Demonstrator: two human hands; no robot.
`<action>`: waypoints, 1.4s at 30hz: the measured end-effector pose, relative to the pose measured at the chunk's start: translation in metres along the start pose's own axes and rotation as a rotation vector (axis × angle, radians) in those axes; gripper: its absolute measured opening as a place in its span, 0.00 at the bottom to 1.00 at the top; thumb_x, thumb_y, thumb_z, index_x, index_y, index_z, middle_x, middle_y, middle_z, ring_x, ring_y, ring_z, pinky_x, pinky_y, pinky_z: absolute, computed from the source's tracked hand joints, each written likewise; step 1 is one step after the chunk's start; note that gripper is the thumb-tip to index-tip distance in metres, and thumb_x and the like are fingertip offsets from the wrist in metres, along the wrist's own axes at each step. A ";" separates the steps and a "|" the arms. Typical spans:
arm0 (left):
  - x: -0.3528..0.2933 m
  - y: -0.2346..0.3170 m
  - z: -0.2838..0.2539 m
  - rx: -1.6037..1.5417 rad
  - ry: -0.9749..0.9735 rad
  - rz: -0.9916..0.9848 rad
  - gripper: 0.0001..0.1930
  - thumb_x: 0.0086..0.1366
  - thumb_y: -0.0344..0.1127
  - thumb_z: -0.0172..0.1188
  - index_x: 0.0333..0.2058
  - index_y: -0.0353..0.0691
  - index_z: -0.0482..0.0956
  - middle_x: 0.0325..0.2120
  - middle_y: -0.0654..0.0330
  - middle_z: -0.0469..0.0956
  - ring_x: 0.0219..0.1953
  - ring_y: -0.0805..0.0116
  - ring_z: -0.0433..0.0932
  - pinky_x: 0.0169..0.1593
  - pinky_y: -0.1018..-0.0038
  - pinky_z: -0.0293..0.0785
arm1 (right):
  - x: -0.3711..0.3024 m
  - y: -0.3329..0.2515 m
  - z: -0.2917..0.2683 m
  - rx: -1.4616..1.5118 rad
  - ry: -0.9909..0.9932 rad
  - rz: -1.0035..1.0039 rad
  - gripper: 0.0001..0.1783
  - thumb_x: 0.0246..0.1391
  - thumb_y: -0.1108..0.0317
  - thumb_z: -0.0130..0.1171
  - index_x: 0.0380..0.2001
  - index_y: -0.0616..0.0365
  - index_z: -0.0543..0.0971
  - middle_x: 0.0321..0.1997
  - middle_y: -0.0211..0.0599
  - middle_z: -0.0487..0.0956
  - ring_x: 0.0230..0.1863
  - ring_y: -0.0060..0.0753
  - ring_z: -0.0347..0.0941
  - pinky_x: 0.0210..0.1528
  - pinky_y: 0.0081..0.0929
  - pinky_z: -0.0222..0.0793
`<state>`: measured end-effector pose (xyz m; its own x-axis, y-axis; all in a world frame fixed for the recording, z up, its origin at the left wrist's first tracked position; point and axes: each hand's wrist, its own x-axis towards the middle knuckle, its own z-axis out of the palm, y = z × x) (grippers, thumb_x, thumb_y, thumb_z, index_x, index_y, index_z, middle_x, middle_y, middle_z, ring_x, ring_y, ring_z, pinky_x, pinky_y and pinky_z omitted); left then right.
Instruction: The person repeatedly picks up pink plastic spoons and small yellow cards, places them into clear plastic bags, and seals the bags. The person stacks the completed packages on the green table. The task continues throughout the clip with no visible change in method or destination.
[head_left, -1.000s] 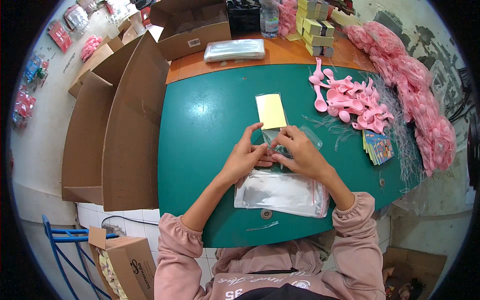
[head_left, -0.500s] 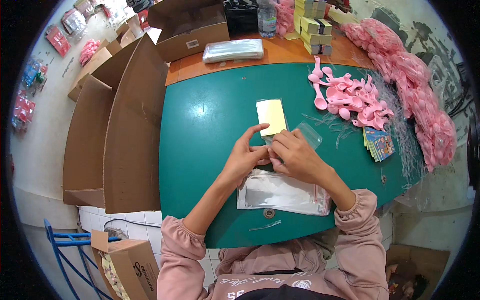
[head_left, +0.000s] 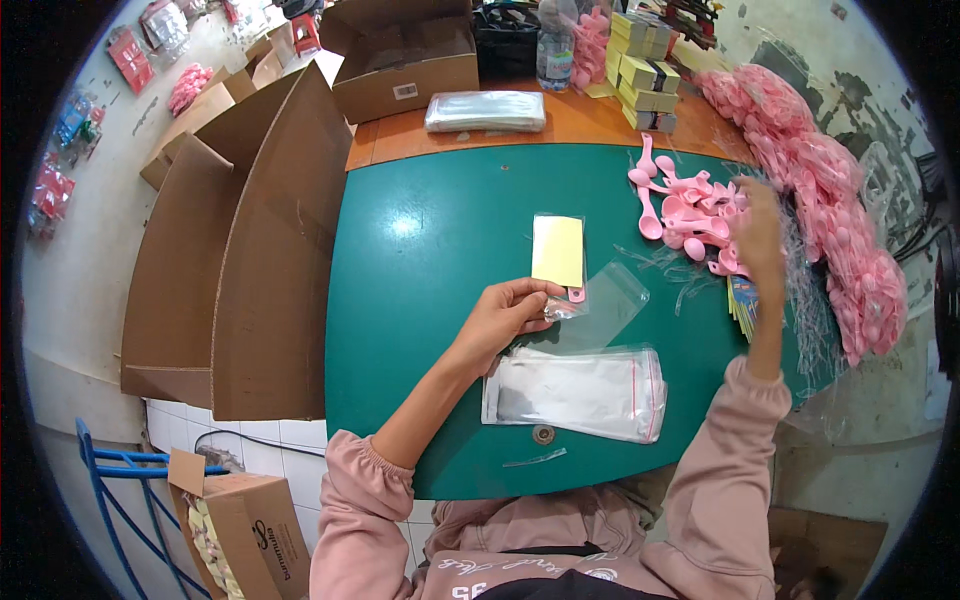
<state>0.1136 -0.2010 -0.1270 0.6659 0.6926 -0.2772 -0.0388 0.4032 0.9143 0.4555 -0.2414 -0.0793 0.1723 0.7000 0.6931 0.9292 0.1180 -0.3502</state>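
Past clear bags at lower centre, the left hand pinches a plastic bag with a yellow card mid-frame, and the blurred right hand, its grip unclear, is at pink spoons, upper right.

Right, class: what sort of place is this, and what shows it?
Probably a small packing workshop: pink spoons heaped on a green table, clear bags stacked there, and a large cardboard box alongside.
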 end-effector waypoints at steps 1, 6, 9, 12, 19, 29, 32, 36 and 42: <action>-0.004 -0.001 -0.003 -0.012 0.015 -0.019 0.10 0.63 0.31 0.46 0.40 0.37 0.73 0.30 0.67 0.73 0.36 0.82 0.71 0.39 0.84 0.72 | -0.009 -0.044 0.012 0.168 -0.282 -0.073 0.19 0.38 0.73 0.55 0.40 0.60 0.71 0.43 0.41 0.67 0.44 0.40 0.64 0.48 0.33 0.60; -0.005 0.007 -0.001 -0.146 -0.041 -0.007 0.10 0.65 0.34 0.46 0.41 0.39 0.71 0.37 0.59 0.75 0.38 0.74 0.75 0.36 0.80 0.75 | -0.057 -0.135 0.047 0.430 -0.705 -0.026 0.23 0.36 0.72 0.62 0.39 0.60 0.68 0.38 0.40 0.64 0.40 0.35 0.65 0.43 0.27 0.64; -0.007 0.012 -0.010 -0.108 -0.082 0.011 0.11 0.65 0.35 0.45 0.44 0.41 0.68 0.37 0.58 0.75 0.39 0.71 0.76 0.34 0.79 0.75 | -0.061 -0.133 0.052 0.558 -0.542 0.159 0.08 0.43 0.76 0.58 0.30 0.62 0.72 0.33 0.36 0.66 0.30 0.27 0.68 0.32 0.20 0.67; -0.006 0.018 -0.011 0.079 -0.083 0.025 0.12 0.63 0.32 0.47 0.46 0.43 0.65 0.35 0.57 0.76 0.36 0.71 0.77 0.32 0.80 0.75 | -0.069 -0.126 0.059 0.750 -0.541 0.272 0.08 0.46 0.74 0.56 0.32 0.62 0.72 0.33 0.34 0.66 0.31 0.24 0.68 0.32 0.19 0.67; 0.005 0.002 -0.006 0.535 0.139 0.203 0.11 0.57 0.32 0.57 0.38 0.36 0.72 0.29 0.61 0.75 0.31 0.77 0.75 0.26 0.81 0.76 | -0.076 -0.119 0.075 1.043 -0.552 0.466 0.06 0.51 0.73 0.53 0.30 0.65 0.70 0.33 0.34 0.69 0.32 0.21 0.70 0.31 0.16 0.69; 0.008 0.001 -0.002 0.476 0.330 0.177 0.13 0.56 0.31 0.58 0.40 0.38 0.70 0.28 0.62 0.75 0.31 0.79 0.74 0.26 0.83 0.73 | -0.070 -0.134 0.078 0.981 -0.505 0.761 0.07 0.51 0.76 0.52 0.30 0.65 0.65 0.22 0.38 0.75 0.21 0.20 0.73 0.20 0.16 0.69; 0.008 -0.001 -0.003 0.462 0.336 0.151 0.12 0.56 0.31 0.57 0.40 0.39 0.70 0.28 0.62 0.74 0.31 0.79 0.74 0.24 0.85 0.71 | -0.071 -0.133 0.080 0.983 -0.496 0.766 0.07 0.50 0.77 0.51 0.32 0.65 0.65 0.22 0.38 0.75 0.21 0.20 0.73 0.21 0.15 0.69; 0.007 0.005 0.002 0.496 0.281 0.129 0.13 0.57 0.32 0.56 0.42 0.40 0.71 0.30 0.63 0.75 0.30 0.80 0.73 0.25 0.86 0.68 | -0.069 -0.134 0.075 0.959 -0.498 0.752 0.12 0.49 0.77 0.51 0.40 0.66 0.67 0.22 0.36 0.75 0.22 0.20 0.73 0.21 0.15 0.69; -0.002 0.015 -0.019 0.478 0.331 0.150 0.19 0.57 0.30 0.55 0.49 0.43 0.70 0.36 0.63 0.75 0.32 0.80 0.70 0.30 0.84 0.68 | -0.054 -0.127 0.067 0.545 -0.385 0.494 0.09 0.48 0.73 0.53 0.34 0.64 0.74 0.23 0.37 0.75 0.22 0.21 0.72 0.24 0.20 0.68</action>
<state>0.0979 -0.1847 -0.1183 0.4089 0.9014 -0.1421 0.2763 0.0261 0.9607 0.3066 -0.2469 -0.1146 0.3028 0.9412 0.1497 0.4702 -0.0109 -0.8825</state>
